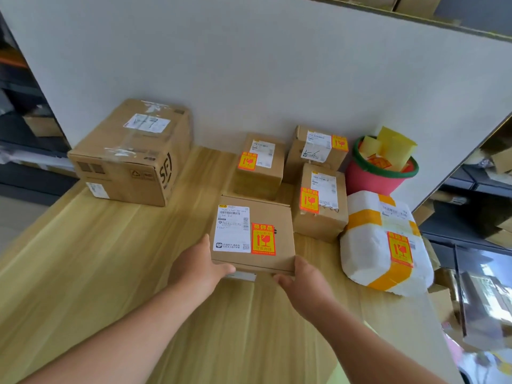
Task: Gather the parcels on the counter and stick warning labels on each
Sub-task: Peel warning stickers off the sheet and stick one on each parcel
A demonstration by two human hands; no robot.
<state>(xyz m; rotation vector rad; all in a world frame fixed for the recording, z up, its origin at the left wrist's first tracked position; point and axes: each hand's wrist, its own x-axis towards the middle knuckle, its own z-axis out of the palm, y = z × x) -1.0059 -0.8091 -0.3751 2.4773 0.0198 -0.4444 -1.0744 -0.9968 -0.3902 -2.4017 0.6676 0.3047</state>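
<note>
A flat cardboard parcel (266,217) with a white shipping label and a red-yellow warning label (263,239) lies mid-counter. My left hand (201,266) holds its near left corner, fingers under the front edge. My right hand (302,278) holds its near right corner. Three small cardboard parcels (261,162) (318,146) (322,200) behind it each carry a warning label. The white wrapped parcel (379,245) with yellow tape at right also has one. The big brown box (133,153) at back left shows no warning label.
A pink bucket with a green rim (371,176) holds yellow label sheets at the back right, against the white wall panel. The wooden counter (97,259) ends at right near shelves with more boxes. Dark shelving stands at far left.
</note>
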